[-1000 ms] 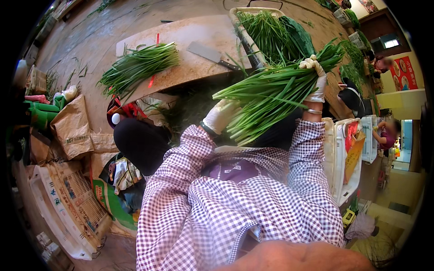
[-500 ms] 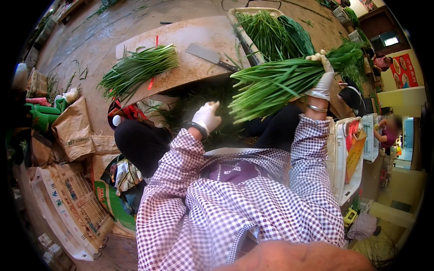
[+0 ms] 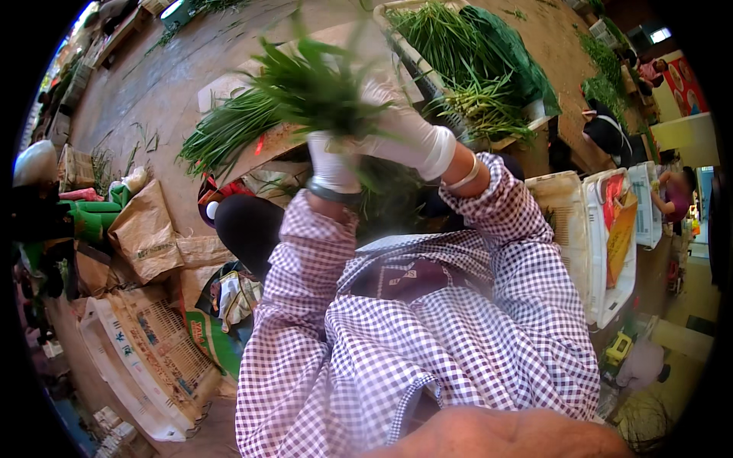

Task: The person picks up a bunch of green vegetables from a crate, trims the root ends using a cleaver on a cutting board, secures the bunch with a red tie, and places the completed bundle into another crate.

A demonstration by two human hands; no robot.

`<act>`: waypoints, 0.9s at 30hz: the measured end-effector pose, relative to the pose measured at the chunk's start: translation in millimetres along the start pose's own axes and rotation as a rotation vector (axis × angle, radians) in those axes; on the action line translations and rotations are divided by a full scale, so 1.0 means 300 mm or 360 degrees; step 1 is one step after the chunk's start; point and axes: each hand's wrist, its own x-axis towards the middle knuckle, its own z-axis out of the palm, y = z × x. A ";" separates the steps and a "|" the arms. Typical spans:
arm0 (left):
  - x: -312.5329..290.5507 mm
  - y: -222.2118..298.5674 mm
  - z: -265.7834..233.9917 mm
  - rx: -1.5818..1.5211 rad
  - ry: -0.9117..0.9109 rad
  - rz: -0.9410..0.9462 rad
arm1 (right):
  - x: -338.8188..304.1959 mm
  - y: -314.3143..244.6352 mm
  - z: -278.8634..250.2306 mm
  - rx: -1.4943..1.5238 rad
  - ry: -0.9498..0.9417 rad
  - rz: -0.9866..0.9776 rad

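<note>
A bunch of garlic chives [image 3: 313, 84] is held up in front of me over the low board [image 3: 282, 143], its leaves blurred by motion. My gloved right hand [image 3: 401, 126] is closed around it from the right. From below, my gloved left hand [image 3: 332, 159] also grips the bunch, with its fingers partly covered by leaves. Another bunch of chives [image 3: 229, 131] lies at the left side of the board. The cleaver on the board is hidden now behind my hands and the leaves.
At the far right of the board, a pale crate [image 3: 412, 65] holds more chives [image 3: 435, 34] and a dark green cloth [image 3: 508, 49]. White crates [image 3: 565, 229] stand by my right side. On my left are a brown sack [image 3: 145, 233] and a flattened-looking crate [image 3: 134, 374].
My right hand has brought the bunch from the right across to the middle, leaves now upward. The left hand has risen to grip it. Chives in the crate are uncovered.
</note>
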 end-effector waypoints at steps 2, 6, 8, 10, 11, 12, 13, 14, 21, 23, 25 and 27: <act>-0.009 0.093 0.004 0.0644 0.0628 0.0172 | 0.005 0.013 -0.006 -0.0241 0.0012 -0.0349; -0.075 0.367 -0.118 0.0335 0.0936 0.0235 | -0.113 0.151 -0.074 0.0113 -0.0271 0.0317; -0.123 0.451 -0.222 0.0255 0.0975 0.0352 | -0.194 0.255 -0.004 0.0021 -0.0409 0.0314; -0.167 0.504 -0.251 0.0161 0.1045 0.0423 | -0.255 0.282 0.085 -0.0333 -0.0511 0.0355; -0.188 0.525 -0.274 0.0105 0.1072 0.0431 | -0.280 0.303 0.129 -0.0517 -0.0402 0.0245; -0.201 0.541 -0.283 0.0079 0.1099 0.0442 | -0.299 0.326 0.167 -0.0702 -0.0285 0.0139; -0.211 0.554 -0.290 0.0052 0.1125 0.0452 | -0.309 0.349 0.195 -0.0655 -0.0254 0.0120; -0.224 0.566 -0.303 0.0024 0.1154 0.0471 | -0.304 0.356 0.213 -0.0650 -0.0244 0.0120; -0.298 0.637 -0.396 0.0015 0.1227 0.0506 | -0.283 0.363 0.260 -0.0370 -0.0270 0.0189; -0.316 0.653 -0.416 0.0015 0.1208 0.0497 | -0.290 0.340 0.239 -0.0238 -0.0370 0.0284; -0.342 0.656 -0.429 0.0056 0.1237 0.0539 | -0.294 0.305 0.226 -0.0353 -0.0404 0.0108; -0.349 0.649 -0.425 0.0080 0.1232 0.0554 | -0.303 0.286 0.226 -0.0494 -0.0398 -0.0131</act>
